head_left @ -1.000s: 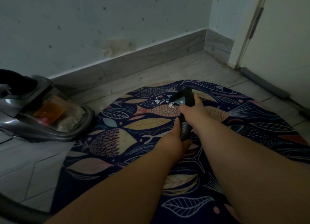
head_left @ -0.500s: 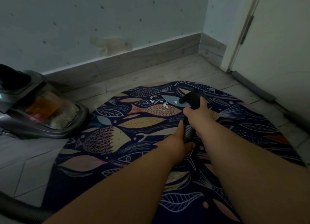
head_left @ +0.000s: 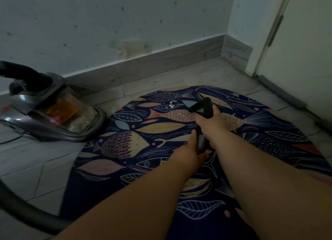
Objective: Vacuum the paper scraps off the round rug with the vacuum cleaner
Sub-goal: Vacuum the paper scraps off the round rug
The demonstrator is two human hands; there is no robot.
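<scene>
A round dark-blue rug (head_left: 161, 149) with fish and leaf patterns lies on the floor. A small cluster of white paper scraps (head_left: 171, 104) sits near its far edge. My right hand (head_left: 209, 124) grips the black vacuum nozzle (head_left: 203, 105), whose tip points left toward the scraps, a short way from them. My left hand (head_left: 187, 150) holds the ribbed grey hose (head_left: 201, 143) just behind the nozzle. The grey canister vacuum cleaner (head_left: 48, 112) stands on the floor left of the rug.
The hose (head_left: 27, 214) curves across the tiled floor at lower left. A wall with a skirting board (head_left: 152, 61) runs behind the rug. A white door (head_left: 305, 50) with a grey draft stopper (head_left: 283, 92) closes off the right side.
The nozzle has shifted slightly right and back from the scraps, and fewer scraps show on the rug than a second ago. Both hands keep their hold.
</scene>
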